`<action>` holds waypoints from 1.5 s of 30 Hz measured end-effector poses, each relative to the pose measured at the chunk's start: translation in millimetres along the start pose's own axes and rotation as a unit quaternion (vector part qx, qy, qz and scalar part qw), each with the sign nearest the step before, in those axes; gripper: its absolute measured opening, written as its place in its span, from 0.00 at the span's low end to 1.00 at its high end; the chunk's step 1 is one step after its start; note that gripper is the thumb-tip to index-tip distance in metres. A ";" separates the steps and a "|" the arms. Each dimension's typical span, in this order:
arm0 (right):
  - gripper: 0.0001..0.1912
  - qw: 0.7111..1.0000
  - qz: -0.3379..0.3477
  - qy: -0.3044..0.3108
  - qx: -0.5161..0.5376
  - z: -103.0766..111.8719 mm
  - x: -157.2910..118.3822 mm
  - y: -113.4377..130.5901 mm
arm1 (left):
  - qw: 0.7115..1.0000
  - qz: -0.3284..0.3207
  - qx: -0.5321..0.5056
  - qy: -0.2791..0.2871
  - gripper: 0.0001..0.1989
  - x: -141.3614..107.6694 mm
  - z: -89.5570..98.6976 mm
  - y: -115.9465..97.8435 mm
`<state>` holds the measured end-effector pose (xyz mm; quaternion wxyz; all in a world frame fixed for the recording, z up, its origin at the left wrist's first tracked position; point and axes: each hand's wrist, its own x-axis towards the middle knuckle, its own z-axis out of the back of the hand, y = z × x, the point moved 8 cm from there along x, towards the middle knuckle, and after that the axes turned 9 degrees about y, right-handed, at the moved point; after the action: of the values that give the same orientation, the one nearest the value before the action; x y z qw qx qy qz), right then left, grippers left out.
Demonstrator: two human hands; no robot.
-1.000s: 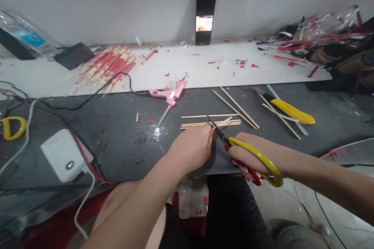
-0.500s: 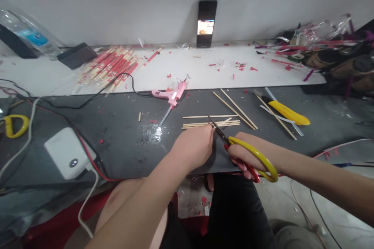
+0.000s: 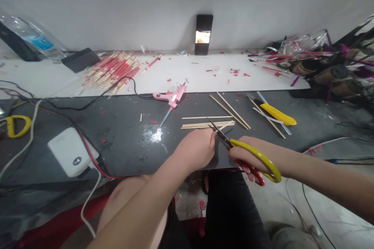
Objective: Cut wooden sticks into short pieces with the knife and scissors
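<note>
A left hand (image 3: 195,149) pinches something hidden at the slightly parted blades of scissors (image 3: 219,135) gripped by the right hand (image 3: 244,155); loose wooden sticks (image 3: 208,124) lie just beyond, a red-striped heap (image 3: 112,69) well left.

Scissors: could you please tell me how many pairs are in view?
2, probably: red-and-yellow-handled scissors in the right hand, and a yellow loop handle at far left, likely another pair, partly hidden.

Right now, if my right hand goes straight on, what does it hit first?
Probably the thin wooden sticks lying at the tips of the scissors in your right hand; depth is unclear.
</note>
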<state>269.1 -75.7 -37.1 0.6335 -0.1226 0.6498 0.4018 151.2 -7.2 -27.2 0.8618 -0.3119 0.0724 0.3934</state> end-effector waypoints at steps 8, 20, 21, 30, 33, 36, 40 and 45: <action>0.27 0.997 0.022 -0.020 -0.067 -15.8 -12.7 -20.8 | 0.997 0.050 0.051 0.001 0.14 -18.1 -26.2 -19.4; 0.30 0.979 -0.008 -0.040 -0.201 -5.1 -15.9 -0.9 | 0.992 0.057 0.100 -0.051 0.13 -16.5 -25.8 -17.0; 0.29 0.976 -0.011 -0.039 -0.213 -0.8 -16.7 -0.4 | 0.992 0.056 0.096 -0.052 0.13 -15.7 -24.7 -17.1; 0.23 0.957 0.043 -0.070 -0.277 30.4 -2.6 13.3 | 0.993 0.110 0.029 -0.018 0.13 -4.0 -25.2 -5.5; 0.22 0.967 0.035 -0.054 -0.248 28.9 1.6 7.7 | 0.993 0.116 0.024 0.001 0.14 -3.6 -26.5 -2.9; 0.20 0.970 0.035 -0.056 -0.236 27.9 3.1 5.2 | 0.993 0.113 0.017 0.004 0.15 -3.2 -25.0 -1.5; 0.17 0.976 0.021 -0.049 -0.213 27.2 6.3 0.4 | 0.994 0.110 0.000 0.008 0.16 -2.3 -25.4 -0.2; 0.16 0.985 0.038 -0.032 -0.167 28.0 11.6 -6.4 | 0.994 0.108 -0.001 0.007 0.15 1.2 -23.7 -2.5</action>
<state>291.7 -56.8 -46.6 0.6090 -0.1884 0.5572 0.5322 156.7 -21.8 -45.3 0.8132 -0.3059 0.1116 0.4824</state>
